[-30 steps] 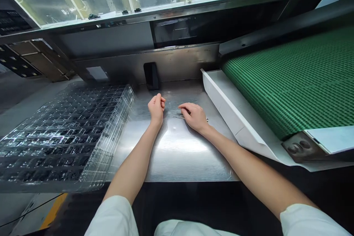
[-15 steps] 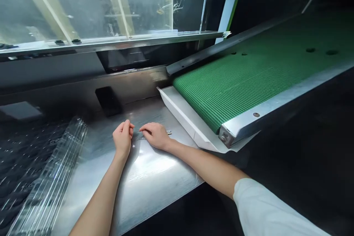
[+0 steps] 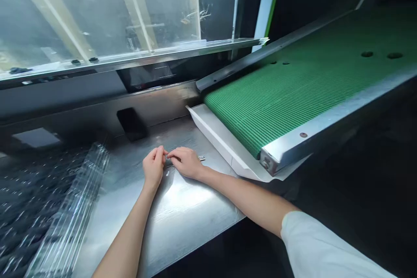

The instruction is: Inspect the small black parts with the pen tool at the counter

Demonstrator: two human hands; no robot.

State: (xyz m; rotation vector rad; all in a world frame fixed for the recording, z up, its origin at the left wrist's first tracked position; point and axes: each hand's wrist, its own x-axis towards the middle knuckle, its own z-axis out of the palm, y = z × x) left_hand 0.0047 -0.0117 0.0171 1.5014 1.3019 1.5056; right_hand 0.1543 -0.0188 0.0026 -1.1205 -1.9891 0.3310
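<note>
Over the metal tabletop [image 3: 182, 221], my left hand [image 3: 153, 168] is closed in a pinch, and whatever its fingertips may hold is too small or hidden to make out. Just to its right, my right hand [image 3: 187, 163] is wrapped round a thin metal tool that looks like tweezers [image 3: 202, 158]. One end of them sticks out past the palm on the right, while the pointed end shows low beside the left fingers. The fingertips of both hands almost meet. A tiny pale speck [image 3: 167, 173] lies on the metal below them.
A green conveyor belt [image 3: 293, 95] with a white tray [image 3: 224, 152] under its end rises on the right. A black slab like a phone [image 3: 132, 124] leans at the back. Clear plastic strips [image 3: 86, 204] and many dark parts [image 3: 35, 200] fill the left.
My left hand has moved right, closing the gap to my right hand. The right hand keeps its hold on the tweezers. The view has shifted slightly.
</note>
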